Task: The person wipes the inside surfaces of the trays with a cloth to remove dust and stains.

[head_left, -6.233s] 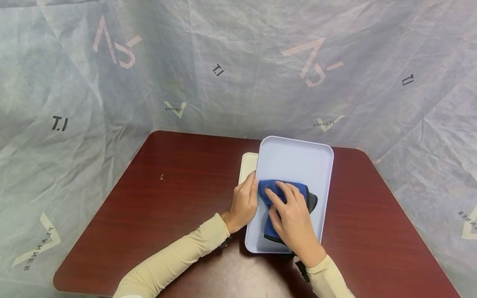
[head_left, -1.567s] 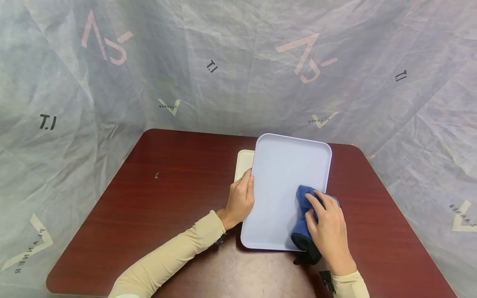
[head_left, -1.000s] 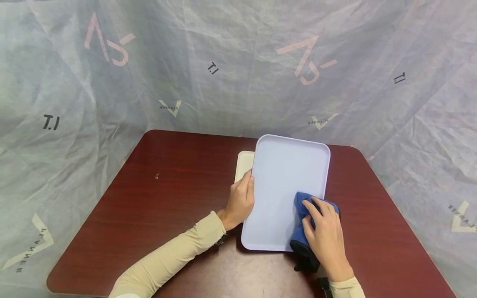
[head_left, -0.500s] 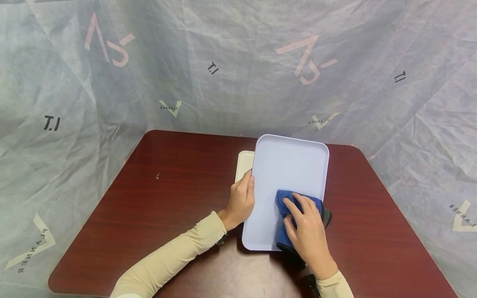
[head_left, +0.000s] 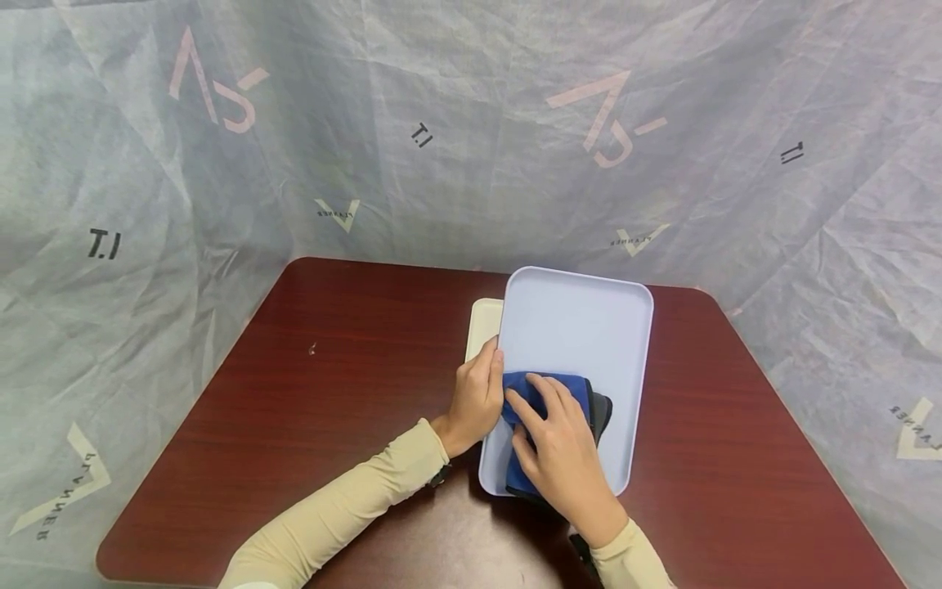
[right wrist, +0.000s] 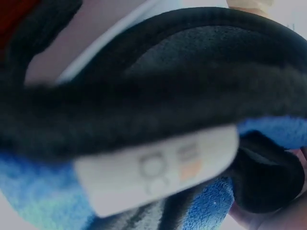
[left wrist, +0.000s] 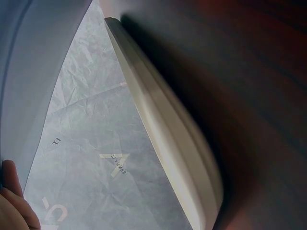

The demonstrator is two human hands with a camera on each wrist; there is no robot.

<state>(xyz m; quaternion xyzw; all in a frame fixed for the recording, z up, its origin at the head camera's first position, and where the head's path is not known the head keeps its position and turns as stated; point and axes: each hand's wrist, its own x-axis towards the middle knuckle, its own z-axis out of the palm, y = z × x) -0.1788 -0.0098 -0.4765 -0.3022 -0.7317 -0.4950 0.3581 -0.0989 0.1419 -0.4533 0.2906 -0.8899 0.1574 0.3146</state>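
Observation:
A pale lavender tray is held tilted up off the table by my left hand, which grips its left rim. My right hand holds a folded blue cloth with black edging and a grey underside against the tray's lower left face, close beside the left fingers. The right wrist view is filled by the cloth's black edge and a white label. In the left wrist view, fingers show on the underside of the tray.
A cream tray lies on the dark red table, partly covered by the lavender one; its raised edge shows in the left wrist view. Grey printed sheeting hangs behind the table. A small mark is on the tabletop at left.
Over the last second my right hand has slid the cloth leftward across the tray, from its right rim to the left. My left hand keeps its grip, and the tray has hardly moved.

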